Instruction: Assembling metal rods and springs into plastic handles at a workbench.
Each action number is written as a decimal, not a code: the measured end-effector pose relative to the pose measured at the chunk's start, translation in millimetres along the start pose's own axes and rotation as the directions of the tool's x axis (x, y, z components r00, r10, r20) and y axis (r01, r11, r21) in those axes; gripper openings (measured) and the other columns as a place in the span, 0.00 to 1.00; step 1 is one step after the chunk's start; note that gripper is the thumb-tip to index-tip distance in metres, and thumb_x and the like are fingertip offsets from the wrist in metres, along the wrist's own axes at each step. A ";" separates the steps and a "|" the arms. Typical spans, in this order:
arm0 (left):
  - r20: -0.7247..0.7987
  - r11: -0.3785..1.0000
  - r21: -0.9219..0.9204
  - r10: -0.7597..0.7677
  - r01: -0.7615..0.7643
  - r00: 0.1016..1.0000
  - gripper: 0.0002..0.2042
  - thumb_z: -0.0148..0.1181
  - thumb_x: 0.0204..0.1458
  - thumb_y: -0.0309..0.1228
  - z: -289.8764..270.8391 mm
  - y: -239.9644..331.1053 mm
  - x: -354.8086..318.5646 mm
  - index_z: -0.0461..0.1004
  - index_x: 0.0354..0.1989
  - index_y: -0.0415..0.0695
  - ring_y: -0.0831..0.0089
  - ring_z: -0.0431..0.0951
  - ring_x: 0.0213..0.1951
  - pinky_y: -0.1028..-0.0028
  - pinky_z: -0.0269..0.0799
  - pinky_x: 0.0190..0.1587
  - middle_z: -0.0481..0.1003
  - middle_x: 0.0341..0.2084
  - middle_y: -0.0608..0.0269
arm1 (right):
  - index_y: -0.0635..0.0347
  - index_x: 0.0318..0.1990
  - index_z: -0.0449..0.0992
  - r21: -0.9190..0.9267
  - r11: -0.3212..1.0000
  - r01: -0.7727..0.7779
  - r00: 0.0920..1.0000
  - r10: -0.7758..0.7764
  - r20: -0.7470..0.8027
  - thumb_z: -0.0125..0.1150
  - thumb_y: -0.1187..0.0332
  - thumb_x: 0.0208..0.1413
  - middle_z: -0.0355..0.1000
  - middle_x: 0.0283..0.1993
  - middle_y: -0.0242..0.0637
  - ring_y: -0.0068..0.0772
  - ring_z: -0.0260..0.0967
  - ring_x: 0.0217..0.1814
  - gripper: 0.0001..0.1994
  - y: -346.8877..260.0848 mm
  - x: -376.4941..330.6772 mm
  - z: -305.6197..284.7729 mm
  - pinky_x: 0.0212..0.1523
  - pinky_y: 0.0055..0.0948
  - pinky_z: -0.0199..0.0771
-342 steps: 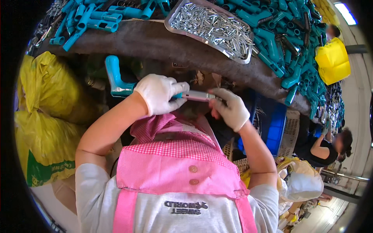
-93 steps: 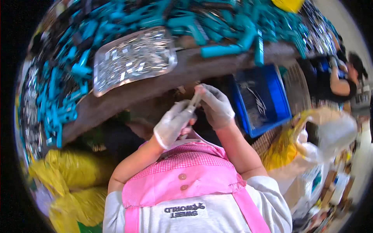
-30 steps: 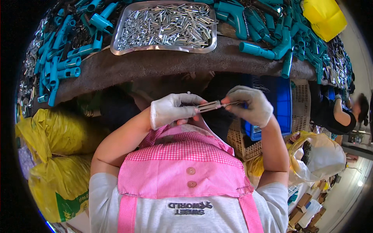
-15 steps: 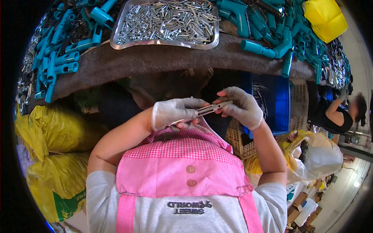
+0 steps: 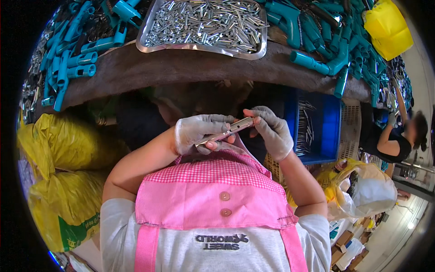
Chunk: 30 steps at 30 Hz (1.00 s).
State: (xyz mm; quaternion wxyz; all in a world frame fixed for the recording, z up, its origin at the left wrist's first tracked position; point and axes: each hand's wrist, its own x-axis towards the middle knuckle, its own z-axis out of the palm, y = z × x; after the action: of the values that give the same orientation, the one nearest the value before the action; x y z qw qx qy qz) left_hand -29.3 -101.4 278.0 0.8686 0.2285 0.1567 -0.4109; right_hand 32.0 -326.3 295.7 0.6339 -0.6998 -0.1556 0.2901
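Observation:
A slim silvery metal channel piece (image 5: 240, 125) with small holes along it lies slanted across both my gloved hands, in front of my pink apron. My left hand (image 5: 195, 130) is closed round its lower left part, with bare fingertips poking out of the glove. The fingers of my right hand (image 5: 275, 134) pinch its upper right end, thumb and forefinger against the metal. Whether a smaller part sits inside the channel I cannot make out.
Ahead on the brown cloth-covered bench edge (image 5: 181, 68) stands a metal tray (image 5: 199, 47) of small pins. Teal tubular parts (image 5: 81, 65) pile up on both sides. A blue crate (image 5: 333, 131) holds thin metal strips. Yellow bags (image 5: 68, 149) lie left; a person (image 5: 394, 138) sits far right.
The metal channel has turned between my fingers, now showing a closed side with holes instead of its slotted side. My right hand has shifted slightly left and down. The view has swung slightly.

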 end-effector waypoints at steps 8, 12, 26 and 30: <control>-0.119 0.982 0.136 0.148 -0.131 0.982 0.14 0.52 0.57 0.31 12.3 1.1 -3.9 0.67 0.51 0.46 0.82 0.65 0.18 0.86 0.54 0.14 0.72 0.31 0.62 | 0.64 0.55 0.67 0.265 0.960 -0.090 0.980 0.133 -0.146 0.58 0.72 0.56 0.70 0.40 0.31 0.21 0.67 0.41 0.19 3.4 6.9 36.4 0.44 0.21 0.68; -0.082 0.958 0.150 0.258 -0.244 0.963 0.20 0.55 0.54 0.33 19.2 6.5 -11.4 0.60 0.53 0.42 0.79 0.67 0.22 0.85 0.56 0.17 0.71 0.35 0.54 | 0.66 0.49 0.69 0.476 0.879 -0.038 0.984 0.115 -0.133 0.58 0.73 0.56 0.72 0.38 0.31 0.19 0.67 0.38 0.14 4.1 21.4 35.3 0.39 0.18 0.68; -0.178 0.836 -0.294 0.429 -0.464 0.885 0.14 0.47 0.56 0.27 18.2 18.0 -52.2 0.62 0.52 0.46 0.79 0.65 0.23 0.84 0.54 0.17 0.70 0.34 0.59 | 0.62 0.43 0.72 -0.648 0.642 0.409 0.797 -0.598 -0.090 0.56 0.70 0.55 0.73 0.33 0.33 0.23 0.70 0.30 0.09 -93.8 129.3 -47.2 0.29 0.20 0.71; -0.254 0.721 -0.374 0.525 -0.583 0.813 0.14 0.47 0.56 0.27 8.2 16.3 -55.4 0.63 0.51 0.49 0.79 0.67 0.25 0.83 0.57 0.18 0.70 0.37 0.61 | 0.60 0.39 0.76 -0.682 0.699 0.215 0.602 -0.644 -0.472 0.59 0.65 0.52 0.75 0.35 0.42 0.33 0.73 0.36 0.10 -110.2 184.7 -162.8 0.40 0.28 0.71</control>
State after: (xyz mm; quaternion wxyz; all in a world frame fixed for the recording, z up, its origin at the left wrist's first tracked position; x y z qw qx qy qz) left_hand -49.7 -61.0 314.8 0.9676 0.0911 0.2248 -0.0707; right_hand 291.4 -331.6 369.4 0.4618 -0.8445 -0.1617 -0.2180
